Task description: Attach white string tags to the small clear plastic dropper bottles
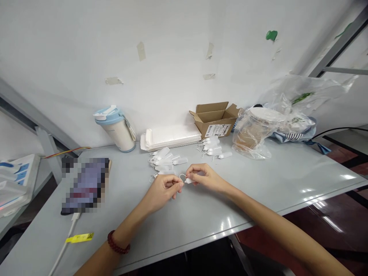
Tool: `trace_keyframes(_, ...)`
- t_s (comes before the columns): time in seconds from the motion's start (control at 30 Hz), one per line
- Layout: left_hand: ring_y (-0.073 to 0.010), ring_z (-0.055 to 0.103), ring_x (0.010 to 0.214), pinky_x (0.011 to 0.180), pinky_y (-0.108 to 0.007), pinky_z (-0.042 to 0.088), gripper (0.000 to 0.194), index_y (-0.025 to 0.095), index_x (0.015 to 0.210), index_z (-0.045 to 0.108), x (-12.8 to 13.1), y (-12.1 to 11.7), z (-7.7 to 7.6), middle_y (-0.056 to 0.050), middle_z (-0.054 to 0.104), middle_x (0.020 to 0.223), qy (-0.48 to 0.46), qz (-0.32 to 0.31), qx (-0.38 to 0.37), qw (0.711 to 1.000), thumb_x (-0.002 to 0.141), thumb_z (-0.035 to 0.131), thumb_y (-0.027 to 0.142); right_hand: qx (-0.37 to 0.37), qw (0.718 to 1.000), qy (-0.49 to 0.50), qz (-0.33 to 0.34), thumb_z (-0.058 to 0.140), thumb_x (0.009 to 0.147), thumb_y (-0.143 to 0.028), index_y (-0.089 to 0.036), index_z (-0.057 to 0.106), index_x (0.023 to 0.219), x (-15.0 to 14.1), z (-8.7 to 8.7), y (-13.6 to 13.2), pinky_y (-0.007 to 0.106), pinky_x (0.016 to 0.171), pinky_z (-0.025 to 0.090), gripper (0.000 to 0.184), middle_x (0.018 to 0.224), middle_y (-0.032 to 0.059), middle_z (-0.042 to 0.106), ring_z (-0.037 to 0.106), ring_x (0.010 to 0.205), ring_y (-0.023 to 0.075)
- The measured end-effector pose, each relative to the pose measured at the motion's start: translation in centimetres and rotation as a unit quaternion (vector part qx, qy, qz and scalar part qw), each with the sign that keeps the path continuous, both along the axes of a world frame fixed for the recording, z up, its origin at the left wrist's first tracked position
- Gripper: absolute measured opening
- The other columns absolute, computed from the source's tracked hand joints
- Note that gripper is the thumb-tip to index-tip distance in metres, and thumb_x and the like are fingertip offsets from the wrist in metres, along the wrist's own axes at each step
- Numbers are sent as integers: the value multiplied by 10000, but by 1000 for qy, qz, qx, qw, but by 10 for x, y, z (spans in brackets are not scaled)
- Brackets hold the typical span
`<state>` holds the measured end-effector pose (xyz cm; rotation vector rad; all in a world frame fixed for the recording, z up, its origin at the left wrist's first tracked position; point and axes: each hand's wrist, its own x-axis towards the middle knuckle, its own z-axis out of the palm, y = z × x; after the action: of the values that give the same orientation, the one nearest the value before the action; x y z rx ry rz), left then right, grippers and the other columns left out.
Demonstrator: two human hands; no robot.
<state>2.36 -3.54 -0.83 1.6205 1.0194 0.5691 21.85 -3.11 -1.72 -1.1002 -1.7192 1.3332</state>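
Over the middle of the grey table, my right hand (204, 177) pinches a small white dropper bottle (188, 180), its tip pointing left. A thin white looped strap (182, 175) arches from the bottle's tip toward my left hand (165, 191), whose thumb and forefinger are closed on the strap's far end. Fingers cover most of the bottle's body. Just behind my left hand lies a loose pile of similar small white bottles (164, 161). A second group of such bottles (212, 146) lies farther back to the right.
Flat white cartons (172, 137) are stacked against the wall beside an open cardboard box (214, 120). A blue-lidded tumbler (117, 128) stands left of them. A plastic-wrapped container (253, 132) sits at the right. A pixelated phone-like device (87, 184) with a white cable (64, 241) lies left.
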Motion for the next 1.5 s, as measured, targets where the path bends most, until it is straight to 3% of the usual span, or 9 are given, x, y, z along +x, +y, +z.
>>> trace_keyframes(0.3, -77, 451, 477, 491, -217, 350, 223, 142, 676, 610, 2, 1, 2, 21, 537, 577, -48, -1, -37, 998, 787, 575, 332, 8, 1000, 1, 12, 514, 811, -244, -158, 619, 749, -1, 2, -2, 231, 604, 414, 149, 678, -9, 562, 507, 599, 96)
trace_keyframes(0.5, -79, 465, 459, 472, -219, 344, 381, 128, 667, 615, 2, 5, -2, 4, 546, 569, -86, 20, -72, 993, 836, 505, 451, -8, 999, 43, -14, 544, 803, -286, -157, 605, 733, -3, 8, -3, 233, 580, 412, 159, 652, -13, 552, 497, 568, 92)
trace_keyframes(0.73, -82, 473, 476, 470, -214, 361, 314, 141, 716, 626, 1, 6, 3, 3, 577, 619, -60, 12, -41, 997, 820, 547, 427, -5, 998, 41, -41, 539, 825, -329, -164, 576, 736, -4, 8, -2, 237, 569, 381, 191, 620, -19, 529, 490, 563, 96)
trace_keyframes(0.83, -88, 481, 499, 501, -217, 368, 314, 148, 682, 619, -10, 9, 10, 4, 577, 604, -31, 65, 17, 997, 825, 541, 417, 12, 999, 17, -37, 495, 860, -389, -165, 567, 774, -3, 5, 0, 236, 551, 360, 250, 626, -16, 516, 469, 567, 100)
trace_keyframes(0.9, -97, 482, 521, 526, -219, 376, 305, 154, 703, 636, -22, 15, 13, 10, 567, 579, -19, 148, 80, 986, 817, 553, 425, 49, 997, -19, -56, 464, 877, -412, -167, 566, 826, 1, 3, 4, 237, 544, 352, 271, 615, -20, 499, 456, 569, 105)
trace_keyframes(1.0, -104, 489, 554, 531, -213, 383, 292, 162, 824, 668, -44, 29, 10, 8, 595, 628, -22, 317, 150, 936, 782, 592, 441, 122, 983, -88, -107, 456, 884, -391, -166, 559, 898, 10, -1, 10, 240, 539, 354, 248, 614, -20, 496, 452, 567, 113)
trace_keyframes(1.1, -102, 459, 514, 486, -209, 364, 323, 165, 848, 679, -59, 44, 1, 24, 569, 586, -28, 404, 159, 901, 749, 610, 464, 188, 959, -164, -136, 456, 889, -337, -171, 549, 885, 20, -6, 16, 247, 547, 362, 190, 625, -12, 520, 461, 559, 116)
trace_keyframes(1.33, -156, 568, 572, 531, -237, 429, 298, 168, 761, 687, -64, 57, -7, -13, 656, 646, 63, 423, 179, 886, 678, 606, 443, 300, 912, -228, -159, 430, 895, -232, -175, 558, 812, 33, -1, 21, 239, 551, 378, 163, 676, 14, 564, 482, 566, 110)
trace_keyframes(1.5, -200, 623, 680, 634, -277, 476, 383, 156, 848, 694, -59, 64, -18, -55, 711, 771, 75, 359, 181, 913, 692, 559, 479, 322, 886, -243, -230, 452, 871, -204, -182, 571, 800, 48, -3, 35, 246, 569, 401, 140, 714, 28, 607, 520, 602, 131)
